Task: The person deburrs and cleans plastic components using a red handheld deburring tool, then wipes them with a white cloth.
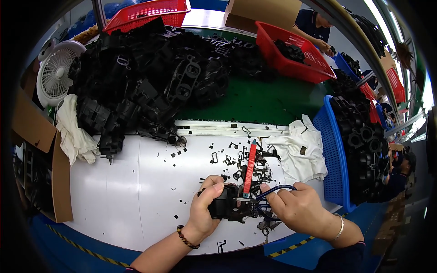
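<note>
Over the white worktop, my left hand (202, 207) is wrapped round a black moulded plastic part (222, 203), thumb along its top. My right hand (300, 208) grips scissors with dark blue loop handles (276, 191). Their short metal blades (243, 199) reach the right side of the part. Whether the blades are cutting anything is too small to tell. Just beyond the blades lies a slim stick wrapped in red (250, 168). Black plastic scraps (259, 175) are strewn around it, some of them under my hands.
A large heap of black parts (150, 86) covers the far left of the green belt (255, 100). White cloths (298, 150) lie on both sides. A blue basket (336, 159) full of black parts stands right; a red basket (291, 68) sits farther back. A person (314, 27) works beyond it.
</note>
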A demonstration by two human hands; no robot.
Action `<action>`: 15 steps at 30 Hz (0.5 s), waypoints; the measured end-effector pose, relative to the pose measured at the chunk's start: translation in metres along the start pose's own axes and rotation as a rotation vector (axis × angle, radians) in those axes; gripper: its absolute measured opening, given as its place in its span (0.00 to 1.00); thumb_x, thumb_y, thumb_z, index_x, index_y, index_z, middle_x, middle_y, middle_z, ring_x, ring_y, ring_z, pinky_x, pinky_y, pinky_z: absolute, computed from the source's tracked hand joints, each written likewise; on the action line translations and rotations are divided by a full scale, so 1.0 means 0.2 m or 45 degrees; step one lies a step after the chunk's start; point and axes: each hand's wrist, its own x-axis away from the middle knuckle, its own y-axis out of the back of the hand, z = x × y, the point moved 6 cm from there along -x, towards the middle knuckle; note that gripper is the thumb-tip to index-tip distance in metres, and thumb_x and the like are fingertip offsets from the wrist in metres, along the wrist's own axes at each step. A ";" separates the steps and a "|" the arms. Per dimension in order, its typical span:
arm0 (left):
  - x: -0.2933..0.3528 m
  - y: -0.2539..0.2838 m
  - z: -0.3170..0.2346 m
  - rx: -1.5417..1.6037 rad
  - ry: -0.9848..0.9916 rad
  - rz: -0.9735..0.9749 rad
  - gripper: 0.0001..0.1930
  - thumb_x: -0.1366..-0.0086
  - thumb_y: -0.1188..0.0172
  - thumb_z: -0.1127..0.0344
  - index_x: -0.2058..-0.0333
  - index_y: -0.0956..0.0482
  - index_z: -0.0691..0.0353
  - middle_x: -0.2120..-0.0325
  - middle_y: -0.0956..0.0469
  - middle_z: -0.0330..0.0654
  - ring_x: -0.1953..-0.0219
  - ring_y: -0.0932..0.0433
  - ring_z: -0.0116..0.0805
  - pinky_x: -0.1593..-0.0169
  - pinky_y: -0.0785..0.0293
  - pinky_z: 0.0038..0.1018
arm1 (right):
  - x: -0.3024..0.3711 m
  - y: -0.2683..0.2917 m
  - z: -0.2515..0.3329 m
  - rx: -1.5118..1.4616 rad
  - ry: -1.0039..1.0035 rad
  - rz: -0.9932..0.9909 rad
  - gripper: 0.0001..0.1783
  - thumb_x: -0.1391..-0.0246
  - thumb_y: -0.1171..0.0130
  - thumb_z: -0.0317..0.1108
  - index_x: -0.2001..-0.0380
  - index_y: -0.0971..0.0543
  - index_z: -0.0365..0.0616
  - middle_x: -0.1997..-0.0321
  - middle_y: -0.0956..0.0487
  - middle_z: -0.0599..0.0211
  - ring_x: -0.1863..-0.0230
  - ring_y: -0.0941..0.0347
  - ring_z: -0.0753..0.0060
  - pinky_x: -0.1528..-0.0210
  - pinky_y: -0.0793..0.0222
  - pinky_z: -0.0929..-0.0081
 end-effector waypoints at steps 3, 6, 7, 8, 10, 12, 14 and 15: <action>0.00 -0.02 -0.01 -0.076 0.013 -0.006 0.11 0.34 0.50 0.58 0.60 0.35 0.57 0.61 0.24 0.49 0.62 0.23 0.39 0.56 0.23 0.36 | -0.01 0.01 0.00 0.006 0.016 -0.002 0.18 0.53 0.43 0.28 0.57 0.20 0.32 0.84 0.34 0.77 0.85 0.37 0.78 0.79 0.44 0.77; 0.00 -0.01 0.00 -0.097 0.005 -0.003 0.11 0.34 0.50 0.58 0.61 0.35 0.57 0.61 0.24 0.49 0.62 0.23 0.38 0.57 0.23 0.35 | -0.01 0.02 0.00 0.024 0.023 0.015 0.16 0.53 0.43 0.28 0.59 0.20 0.33 0.84 0.34 0.77 0.87 0.38 0.78 0.79 0.44 0.77; 0.00 -0.01 0.00 -0.050 -0.013 0.011 0.08 0.32 0.50 0.61 0.60 0.35 0.58 0.61 0.24 0.49 0.65 0.21 0.37 0.60 0.21 0.32 | -0.01 0.02 0.01 0.049 0.033 0.025 0.14 0.53 0.43 0.28 0.61 0.20 0.34 0.85 0.34 0.77 0.87 0.38 0.78 0.79 0.44 0.77; 0.00 -0.01 0.00 -0.051 -0.013 0.010 0.08 0.32 0.50 0.61 0.60 0.35 0.58 0.61 0.24 0.49 0.65 0.21 0.37 0.60 0.21 0.32 | -0.01 0.03 0.01 0.047 0.033 0.024 0.14 0.53 0.43 0.28 0.61 0.20 0.34 0.85 0.34 0.77 0.87 0.38 0.78 0.79 0.44 0.77; 0.00 -0.01 0.00 -0.049 -0.006 -0.007 0.08 0.33 0.50 0.61 0.60 0.35 0.58 0.60 0.24 0.49 0.65 0.21 0.37 0.60 0.21 0.32 | -0.02 0.03 0.01 0.081 0.003 0.113 0.25 0.54 0.43 0.27 0.49 0.22 0.31 0.83 0.35 0.78 0.83 0.36 0.78 0.77 0.42 0.76; 0.00 -0.01 0.00 -0.103 0.006 -0.020 0.11 0.34 0.50 0.57 0.61 0.35 0.57 0.61 0.25 0.49 0.61 0.23 0.39 0.56 0.23 0.36 | -0.03 0.04 0.02 0.088 0.006 0.127 0.25 0.54 0.43 0.27 0.49 0.22 0.31 0.83 0.34 0.78 0.83 0.36 0.79 0.77 0.42 0.76; 0.00 -0.02 0.00 -0.156 0.018 -0.034 0.13 0.36 0.49 0.54 0.61 0.35 0.56 0.62 0.25 0.49 0.58 0.25 0.40 0.52 0.26 0.40 | -0.04 0.04 0.02 0.096 0.009 0.142 0.25 0.53 0.43 0.27 0.49 0.22 0.30 0.83 0.34 0.78 0.83 0.36 0.79 0.77 0.42 0.76; 0.00 -0.01 0.00 -0.155 0.016 -0.031 0.13 0.36 0.49 0.54 0.61 0.35 0.56 0.62 0.25 0.50 0.58 0.25 0.40 0.52 0.26 0.40 | -0.04 0.04 0.02 0.102 0.012 0.143 0.25 0.54 0.43 0.27 0.49 0.22 0.30 0.83 0.34 0.78 0.83 0.36 0.79 0.77 0.42 0.76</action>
